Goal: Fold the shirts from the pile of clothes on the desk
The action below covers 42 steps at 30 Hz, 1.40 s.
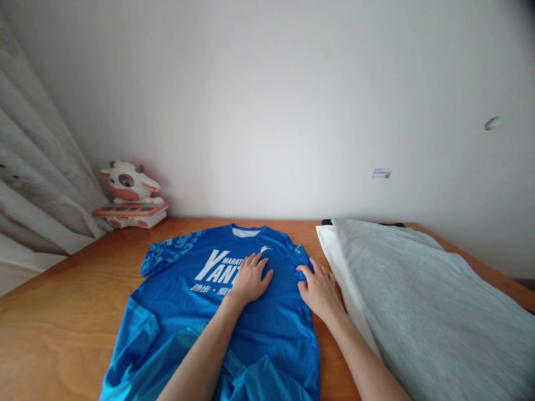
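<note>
A blue sports T-shirt [200, 289] with white lettering lies face up on a wooden table [62, 312]. My left hand [249, 278] rests flat on the shirt's chest, fingers stretched out over the lettering. My right hand [318, 288] sits at the shirt's right sleeve, its fingers curled and pinching the sleeve's edge. The shirt's lower hem is folded up near my forearms.
A stack of folded clothes, a grey garment [426, 301] over a white one [340, 262], covers the table's right side. A cow toy [131, 195] stands at the back left by a curtain [37, 184]. A white wall runs behind the table.
</note>
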Motion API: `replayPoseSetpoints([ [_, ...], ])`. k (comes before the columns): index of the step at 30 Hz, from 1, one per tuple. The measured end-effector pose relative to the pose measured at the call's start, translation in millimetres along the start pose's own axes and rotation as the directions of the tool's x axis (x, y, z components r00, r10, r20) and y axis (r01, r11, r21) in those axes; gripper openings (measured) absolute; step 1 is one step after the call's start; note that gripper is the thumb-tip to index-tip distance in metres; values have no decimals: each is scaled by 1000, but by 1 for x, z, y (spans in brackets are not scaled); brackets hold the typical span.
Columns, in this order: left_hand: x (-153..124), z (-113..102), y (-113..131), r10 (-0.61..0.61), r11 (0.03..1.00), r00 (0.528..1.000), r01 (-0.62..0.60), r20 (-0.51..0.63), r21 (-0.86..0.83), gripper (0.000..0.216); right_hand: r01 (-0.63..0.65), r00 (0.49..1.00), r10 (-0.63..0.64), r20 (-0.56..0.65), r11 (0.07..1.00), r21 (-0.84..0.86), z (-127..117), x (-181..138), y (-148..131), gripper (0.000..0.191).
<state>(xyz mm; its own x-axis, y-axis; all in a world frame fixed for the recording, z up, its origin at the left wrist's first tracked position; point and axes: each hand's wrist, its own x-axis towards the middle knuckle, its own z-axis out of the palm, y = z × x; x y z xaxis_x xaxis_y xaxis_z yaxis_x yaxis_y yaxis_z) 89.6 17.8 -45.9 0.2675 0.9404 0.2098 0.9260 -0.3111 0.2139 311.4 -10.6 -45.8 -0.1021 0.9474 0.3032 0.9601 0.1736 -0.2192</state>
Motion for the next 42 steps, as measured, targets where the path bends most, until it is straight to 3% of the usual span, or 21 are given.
replayPoseSetpoints([
  [4, 0, 4, -2, 2, 1000, 999, -2, -36, -13, 51, -106, 992, 108, 71, 994, -34, 1, 4, -3, 53],
  [9, 0, 4, -2, 4, 1000, 999, -4, -38, -8, 51, -348, 937, 345, -47, 925, -151, -2, 1, -1, 70],
  [20, -3, 3, -13, 16, 1000, 1000, -16, -14, 17, 56, -335, 942, 333, -29, 936, -105, 2, 0, 3, 95],
  [27, -14, -3, -36, 19, 999, 1000, -18, -4, 35, 58, -342, 940, 338, -47, 933, -114, -3, -1, 5, 69],
  [31, -17, -11, -35, 1, 998, 1000, -2, 7, 67, 58, -295, 950, 275, -145, 946, -135, -10, -1, 7, 56],
  [34, -11, -13, -21, 11, 997, 999, -14, 47, 70, 57, -133, 973, 115, -199, 988, -79, -11, -1, 10, 50],
  [37, 3, -9, 2, 76, 997, 995, -76, 63, 8, 55, 18, 990, -21, -142, 1000, -21, -11, 0, 11, 41],
  [42, 20, 7, 37, 129, 988, 990, -123, 61, -91, 55, -5, 999, 6, -33, 1000, 14, -14, -1, 17, 36],
])
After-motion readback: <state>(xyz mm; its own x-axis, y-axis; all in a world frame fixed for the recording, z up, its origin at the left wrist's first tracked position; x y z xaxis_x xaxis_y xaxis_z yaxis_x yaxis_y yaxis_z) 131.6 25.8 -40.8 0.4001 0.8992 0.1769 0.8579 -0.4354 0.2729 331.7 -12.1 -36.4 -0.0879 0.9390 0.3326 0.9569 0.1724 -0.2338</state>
